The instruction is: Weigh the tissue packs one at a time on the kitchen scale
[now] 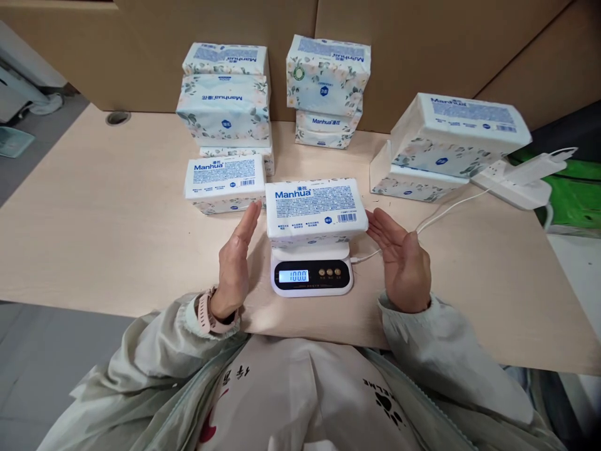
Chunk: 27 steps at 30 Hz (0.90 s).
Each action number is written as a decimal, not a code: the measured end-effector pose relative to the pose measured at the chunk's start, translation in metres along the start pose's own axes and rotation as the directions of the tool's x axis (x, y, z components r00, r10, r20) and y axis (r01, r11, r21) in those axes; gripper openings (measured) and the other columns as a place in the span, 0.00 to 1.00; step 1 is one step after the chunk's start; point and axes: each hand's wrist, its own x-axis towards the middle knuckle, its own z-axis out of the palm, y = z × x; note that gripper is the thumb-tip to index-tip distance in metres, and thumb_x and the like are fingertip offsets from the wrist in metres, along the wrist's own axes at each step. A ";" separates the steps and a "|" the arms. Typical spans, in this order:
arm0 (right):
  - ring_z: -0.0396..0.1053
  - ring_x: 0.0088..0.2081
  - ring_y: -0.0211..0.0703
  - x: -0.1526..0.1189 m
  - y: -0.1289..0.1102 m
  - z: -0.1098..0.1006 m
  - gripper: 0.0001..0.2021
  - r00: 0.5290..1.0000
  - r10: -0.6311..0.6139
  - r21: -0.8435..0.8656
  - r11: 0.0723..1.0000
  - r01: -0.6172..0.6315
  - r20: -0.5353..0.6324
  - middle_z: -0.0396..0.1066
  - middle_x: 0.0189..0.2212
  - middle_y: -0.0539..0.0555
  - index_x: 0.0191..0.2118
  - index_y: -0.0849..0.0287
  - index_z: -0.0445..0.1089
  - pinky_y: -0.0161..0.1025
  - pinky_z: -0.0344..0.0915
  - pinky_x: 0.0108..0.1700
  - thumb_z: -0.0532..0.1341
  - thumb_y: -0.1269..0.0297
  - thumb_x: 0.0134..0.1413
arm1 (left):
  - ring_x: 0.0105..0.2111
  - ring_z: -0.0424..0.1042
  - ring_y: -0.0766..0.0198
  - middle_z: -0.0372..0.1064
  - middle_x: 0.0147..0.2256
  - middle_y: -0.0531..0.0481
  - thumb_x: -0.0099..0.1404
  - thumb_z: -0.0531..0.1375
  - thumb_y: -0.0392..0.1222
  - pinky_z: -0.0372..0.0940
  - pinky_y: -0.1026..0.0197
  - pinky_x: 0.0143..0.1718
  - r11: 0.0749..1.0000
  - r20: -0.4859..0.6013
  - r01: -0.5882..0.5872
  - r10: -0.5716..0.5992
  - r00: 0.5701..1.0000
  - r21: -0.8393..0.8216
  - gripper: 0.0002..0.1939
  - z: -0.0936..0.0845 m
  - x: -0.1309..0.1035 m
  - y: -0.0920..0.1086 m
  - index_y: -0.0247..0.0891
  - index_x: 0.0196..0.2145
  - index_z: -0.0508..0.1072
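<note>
A white and blue Manhua tissue pack (317, 210) rests on a small white digital scale (312, 290), whose lit display reads 100.0. To the left of the pack is my left hand (236, 263), upright with its fingers extended and nothing held, a small gap from the pack. My right hand (402, 262) is open at the pack's right side, palm turned inward, its fingertips very near the pack's edge; whether they touch it I cannot tell. Another tissue pack (225, 181) lies flat just beyond my left hand.
Stacked tissue packs stand at the back left (224, 113), back middle (326, 84) and right (460, 134). A white power strip (516, 181) sits at the right, with a white cable (451, 207) running to the scale. Brown cardboard (225, 22) borders the wooden table (117, 232).
</note>
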 end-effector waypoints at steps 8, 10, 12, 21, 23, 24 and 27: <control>0.78 0.66 0.54 0.000 0.000 0.000 0.25 1.000 0.013 0.011 1.000 -0.013 0.008 0.82 0.61 0.53 0.61 0.47 0.81 0.60 0.68 0.74 0.54 0.41 0.76 | 0.73 0.68 0.47 0.72 0.69 0.47 0.80 0.56 0.59 0.58 0.37 0.79 1.000 -0.056 -0.028 0.028 0.998 0.005 0.26 0.001 0.000 -0.004 0.50 0.68 0.75; 0.78 0.66 0.55 0.000 -0.001 0.000 0.26 1.000 0.021 -0.002 1.000 -0.021 0.005 0.82 0.61 0.54 0.60 0.48 0.81 0.61 0.69 0.73 0.54 0.40 0.76 | 0.72 0.69 0.47 0.73 0.68 0.45 0.80 0.56 0.59 0.59 0.37 0.78 1.000 -0.071 -0.015 0.016 0.997 0.014 0.26 0.001 0.001 -0.003 0.48 0.68 0.76; 0.78 0.66 0.56 0.000 -0.001 0.000 0.27 1.000 0.022 -0.012 1.000 -0.022 0.010 0.82 0.61 0.54 0.60 0.48 0.81 0.62 0.69 0.73 0.54 0.39 0.75 | 0.72 0.70 0.46 0.73 0.68 0.44 0.79 0.57 0.59 0.59 0.36 0.78 1.000 -0.083 -0.003 0.005 0.996 0.021 0.27 0.002 0.001 -0.003 0.47 0.67 0.76; 0.78 0.65 0.56 0.000 -0.001 -0.002 0.26 0.999 0.024 0.021 0.999 -0.025 0.027 0.83 0.60 0.54 0.59 0.47 0.82 0.62 0.69 0.73 0.54 0.40 0.76 | 0.69 0.72 0.49 0.75 0.66 0.47 0.79 0.57 0.54 0.62 0.37 0.76 0.999 -0.090 0.014 -0.011 0.996 0.030 0.23 0.001 0.003 -0.002 0.49 0.65 0.78; 0.78 0.65 0.56 0.000 -0.001 -0.002 0.26 0.999 0.013 0.028 0.999 -0.014 0.032 0.83 0.60 0.54 0.59 0.47 0.82 0.63 0.68 0.74 0.54 0.39 0.76 | 0.69 0.73 0.48 0.76 0.66 0.46 0.79 0.58 0.53 0.62 0.36 0.76 0.999 -0.097 0.019 -0.016 0.995 0.031 0.23 0.001 0.003 -0.002 0.48 0.65 0.78; 0.78 0.65 0.57 0.000 -0.001 -0.002 0.27 0.999 0.012 0.024 1.000 -0.013 0.034 0.82 0.60 0.54 0.59 0.47 0.82 0.64 0.68 0.74 0.53 0.39 0.76 | 0.68 0.73 0.48 0.76 0.66 0.46 0.78 0.58 0.54 0.63 0.36 0.76 0.999 -0.101 0.024 -0.020 0.995 0.031 0.23 0.001 0.003 -0.002 0.48 0.65 0.78; 0.77 0.66 0.59 -0.001 -0.002 -0.002 0.29 0.999 0.025 -0.010 1.000 -0.025 0.030 0.82 0.61 0.56 0.59 0.48 0.82 0.65 0.67 0.74 0.52 0.37 0.75 | 0.68 0.73 0.46 0.76 0.65 0.44 0.77 0.60 0.55 0.62 0.34 0.76 0.999 -0.110 0.035 -0.032 0.993 0.026 0.23 0.001 0.003 -0.002 0.47 0.64 0.78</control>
